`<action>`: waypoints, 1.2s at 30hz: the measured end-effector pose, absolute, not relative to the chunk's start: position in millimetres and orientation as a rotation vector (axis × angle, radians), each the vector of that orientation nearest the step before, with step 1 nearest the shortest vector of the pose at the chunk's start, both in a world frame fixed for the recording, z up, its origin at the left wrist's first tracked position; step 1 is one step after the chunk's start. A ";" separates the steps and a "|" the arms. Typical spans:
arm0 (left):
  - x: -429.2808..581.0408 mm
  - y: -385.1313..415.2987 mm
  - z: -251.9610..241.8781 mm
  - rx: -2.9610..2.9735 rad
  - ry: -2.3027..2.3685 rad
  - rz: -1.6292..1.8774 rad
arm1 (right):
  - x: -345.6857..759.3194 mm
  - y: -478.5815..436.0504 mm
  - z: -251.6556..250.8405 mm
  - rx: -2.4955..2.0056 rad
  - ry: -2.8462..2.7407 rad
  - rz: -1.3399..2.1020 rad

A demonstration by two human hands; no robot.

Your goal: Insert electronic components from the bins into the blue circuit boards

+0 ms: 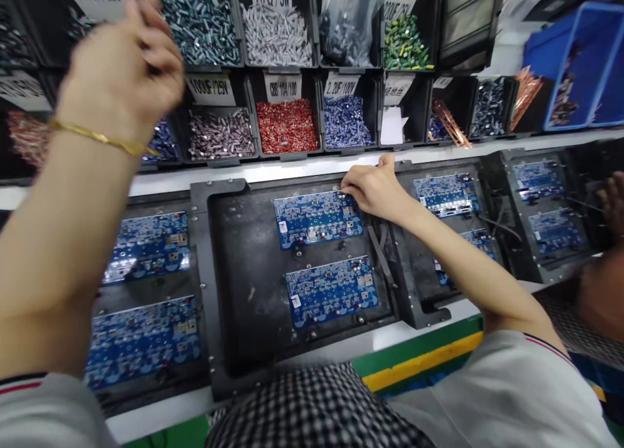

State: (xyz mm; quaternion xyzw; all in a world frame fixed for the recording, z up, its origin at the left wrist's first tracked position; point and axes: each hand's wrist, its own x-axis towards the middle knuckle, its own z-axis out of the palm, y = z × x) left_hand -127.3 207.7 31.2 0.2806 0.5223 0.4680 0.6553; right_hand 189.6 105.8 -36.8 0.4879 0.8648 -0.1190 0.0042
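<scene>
My left hand (121,71) is raised at the upper left in front of the parts bins, fingers curled and pinched together; what they hold is hidden and blurred. A gold bracelet (97,137) circles that wrist. My right hand (375,188) rests at the top right corner of the upper blue circuit board (316,218), fingers bent and pressed onto the board's edge. A second blue board (331,290) lies below it in the same black carrier tray (234,253).
Black bins hold teal (202,28), silver (275,35), red (286,126), blue (345,121) and green (404,43) components. More trays with blue boards sit left (146,246) and right (448,194). A blue crate (580,58) stands at the far right. Another person's hand (613,201) shows at the right edge.
</scene>
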 end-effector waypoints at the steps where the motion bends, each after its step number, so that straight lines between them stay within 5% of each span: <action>1: -106.1 184.2 31.7 0.593 1.047 1.120 | 190.3 106.9 -37.2 1.536 2.708 -0.391; 11: -17.9 40.2 -18.7 0.316 1.146 0.673 | 161.0 58.4 -11.5 1.827 2.865 -0.635; 14: -6.4 28.7 -17.2 0.293 1.106 0.740 | 145.1 33.7 -6.3 1.761 2.950 -0.729; 25: -18.1 29.2 -11.5 0.287 0.947 0.566 | 175.5 53.1 -11.4 1.819 2.780 -0.230; 36: -26.3 16.6 -20.1 0.360 0.945 0.503 | 195.2 76.6 -45.5 1.768 2.707 -0.233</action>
